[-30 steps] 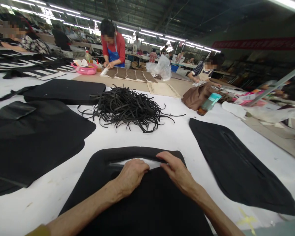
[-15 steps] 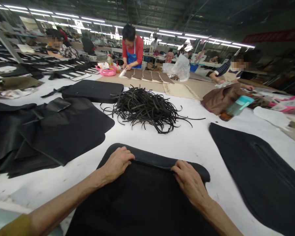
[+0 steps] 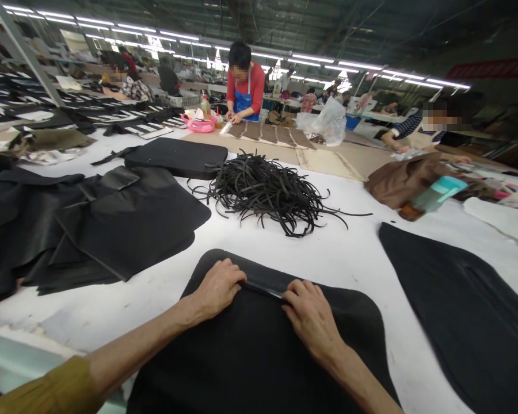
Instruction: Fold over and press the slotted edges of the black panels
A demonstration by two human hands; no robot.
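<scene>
A large black sheet (image 3: 250, 356) with rounded corners lies at the front of the white table. My left hand (image 3: 220, 287) pinches the sheet near its far edge, left of the middle. On the right, my right hand (image 3: 313, 316) has its fingers closed on the same strip of material. Between the two hands runs a narrow fold with a shiny line along it. Fingertips of both hands are partly hidden against the black material.
A heap of thin black strips (image 3: 271, 192) lies beyond the sheet. Black pieces (image 3: 133, 224) are stacked at left, another black panel (image 3: 461, 305) at right. A bottle (image 3: 435, 197) lies by brown cloth (image 3: 401, 178). A person in red (image 3: 245, 86) works across the table.
My right hand has moved left, closer to my left hand. The sheet's far right corner, folded over before, now lies spread out. The view has shifted slightly.
</scene>
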